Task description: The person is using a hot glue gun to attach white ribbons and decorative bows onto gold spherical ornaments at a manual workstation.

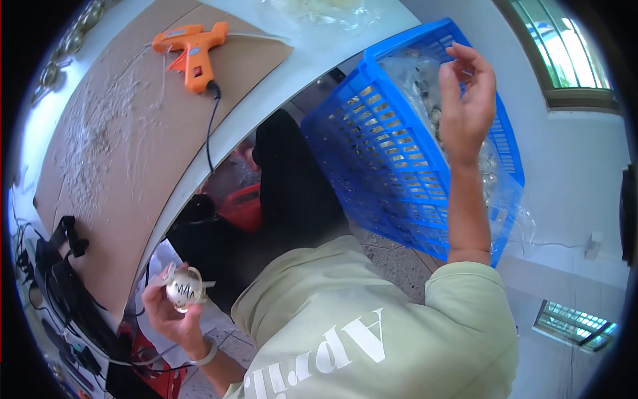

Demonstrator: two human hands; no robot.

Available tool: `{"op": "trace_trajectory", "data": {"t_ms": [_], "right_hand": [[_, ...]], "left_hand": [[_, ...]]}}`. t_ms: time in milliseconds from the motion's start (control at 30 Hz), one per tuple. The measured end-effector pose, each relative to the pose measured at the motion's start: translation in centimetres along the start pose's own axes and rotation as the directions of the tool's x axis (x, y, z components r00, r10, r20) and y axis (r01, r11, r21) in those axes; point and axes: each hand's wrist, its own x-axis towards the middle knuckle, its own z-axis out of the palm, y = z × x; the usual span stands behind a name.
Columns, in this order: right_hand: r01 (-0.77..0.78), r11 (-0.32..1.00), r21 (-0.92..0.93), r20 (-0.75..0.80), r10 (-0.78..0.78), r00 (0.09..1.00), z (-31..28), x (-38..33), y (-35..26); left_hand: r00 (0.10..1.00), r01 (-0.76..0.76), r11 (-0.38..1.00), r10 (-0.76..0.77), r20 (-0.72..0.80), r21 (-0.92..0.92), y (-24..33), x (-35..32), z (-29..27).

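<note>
we judge the shiny ball point(185, 290) light, smooth, stiff and perhaps fragile, best cupped gently round its belly; it sits between the grasping thumb and fingers of our left hand point(166, 314). our right hand point(468, 110) is raised, fingers loosely curled and apparently free, the blue basket point(349, 156) below them.

Over the blue basket point(392, 139), the right hand point(469, 110) and forearm point(469, 216) partly hide bagged contents point(490, 174), their pieces too small to tell. Lower left of the basket, a shiny ball point(184, 290) hides parts of the fingers of the left hand point(171, 320). Clear plastic point(320, 13), upper left of the basket, is cut off.
</note>
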Motion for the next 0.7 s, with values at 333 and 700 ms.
{"op": "trace_trajectory", "data": {"t_ms": [333, 700], "right_hand": [[-0.523, 0.723, -0.452, 0.582, 0.683, 0.442, -3.4, -9.5, 37.2], [0.102, 0.642, -0.76, 0.561, 0.569, 0.601, -3.0, -12.7, 36.6]], "left_hand": [[0.934, 0.342, 0.922, -0.354, 0.041, 0.181, -2.6, -6.0, -11.6], [0.653, 0.738, 0.479, -0.686, -0.321, 0.475, -4.7, -8.7, -14.4]]}}
